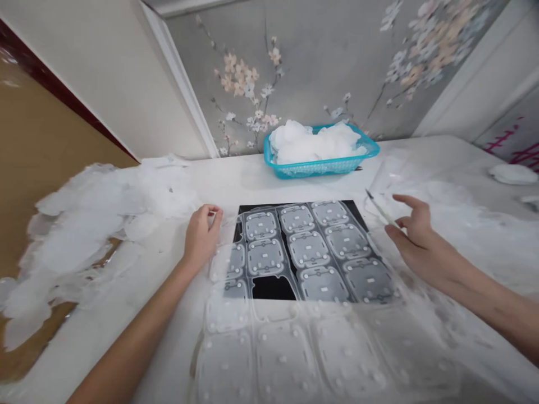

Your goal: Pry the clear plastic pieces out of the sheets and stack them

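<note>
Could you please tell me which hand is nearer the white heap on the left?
Left. The left hand is just right of the heap; the right hand is beyond the black sheet.

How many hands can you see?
2. The left hand is left of the black sheet; the right hand is on its other side, holding a slim pointed tool.

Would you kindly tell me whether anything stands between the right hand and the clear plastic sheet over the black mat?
Nothing visible stands between the right hand and the plastic sheet; the hand holds a slim tool. The blue basket sits beyond the black mat, off to the side.
</note>
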{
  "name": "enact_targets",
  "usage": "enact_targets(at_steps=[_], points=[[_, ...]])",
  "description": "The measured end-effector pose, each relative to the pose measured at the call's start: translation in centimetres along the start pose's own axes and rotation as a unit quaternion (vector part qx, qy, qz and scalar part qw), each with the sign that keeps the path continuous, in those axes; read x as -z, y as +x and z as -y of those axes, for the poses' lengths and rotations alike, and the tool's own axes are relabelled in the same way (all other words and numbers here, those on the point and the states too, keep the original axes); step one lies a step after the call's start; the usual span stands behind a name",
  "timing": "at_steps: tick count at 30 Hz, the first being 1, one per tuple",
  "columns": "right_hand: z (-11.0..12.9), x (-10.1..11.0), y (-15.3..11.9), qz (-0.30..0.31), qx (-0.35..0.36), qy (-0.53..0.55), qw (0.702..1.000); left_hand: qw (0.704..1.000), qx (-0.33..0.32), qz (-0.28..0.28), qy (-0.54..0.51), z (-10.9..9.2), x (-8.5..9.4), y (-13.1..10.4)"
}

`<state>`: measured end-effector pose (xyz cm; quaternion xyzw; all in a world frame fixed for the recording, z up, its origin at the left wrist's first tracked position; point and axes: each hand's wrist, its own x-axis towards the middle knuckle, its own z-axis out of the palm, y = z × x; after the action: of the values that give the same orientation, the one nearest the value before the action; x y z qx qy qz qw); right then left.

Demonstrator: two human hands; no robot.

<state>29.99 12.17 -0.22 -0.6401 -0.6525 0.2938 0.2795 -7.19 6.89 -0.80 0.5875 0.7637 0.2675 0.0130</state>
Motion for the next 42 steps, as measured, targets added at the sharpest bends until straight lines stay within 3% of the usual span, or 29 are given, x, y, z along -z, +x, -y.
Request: enact_targets(at_steps=[2,4,6,7,8,11,15,18,21,24,30,42], points=[[1.8,0.8,-0.3,0.023,0.053,0.022,0.998,0.998,-0.051,0.026,-0.005,-1.4,-0.3,-0.7],[4.1,1.2,-0.3,0.109,0.095,0.099,0.985,0.987,-0.126,0.097,0.01,-2.7,-0.7,-1.5],[6.6,1.1,0.1,0.244,0.12,0.21,0.939,0.972,-0.162,0.171,0.027,-3.4,-1.2,-2.3],[7.8,0.7,0.4,0.283,0.127,0.26,0.915,0.966,-0.163,0.199,0.033,-3.5,-1.4,-2.6],[9.0,0.0,0.7,0.29,0.128,0.303,0.899,0.962,-0.16,0.219,0.039,-3.4,-1.6,-2.8],[11.6,-3.1,1.7,0.227,0.107,0.386,0.888,0.958,-0.156,0.235,0.055,-2.7,-2.0,-3.2],[12.4,-8.6,2.7,0.338,0.072,0.415,0.842,0.962,-0.164,0.209,0.069,-1.9,-2.3,-3.6],[11.4,-11.7,3.1,0.336,0.105,0.382,0.855,0.963,-0.158,0.202,0.077,-1.9,-2.4,-3.7],[10.3,-12.9,3.3,0.367,0.111,0.293,0.876,0.96,-0.152,0.22,0.083,-1.9,-2.4,-3.7],[9.8,-12.9,3.5,0.399,0.12,0.232,0.879,0.959,-0.147,0.233,0.072,-1.6,-2.4,-3.5],[9.9,-12.0,3.7,0.411,0.213,0.097,0.881,0.96,-0.143,0.234,0.055,-1.2,-2.5,-3.4],[10.0,-12.1,3.4,0.373,0.266,0.056,0.887,0.957,-0.135,0.25,0.063,-1.9,-2.2,-3.1]])
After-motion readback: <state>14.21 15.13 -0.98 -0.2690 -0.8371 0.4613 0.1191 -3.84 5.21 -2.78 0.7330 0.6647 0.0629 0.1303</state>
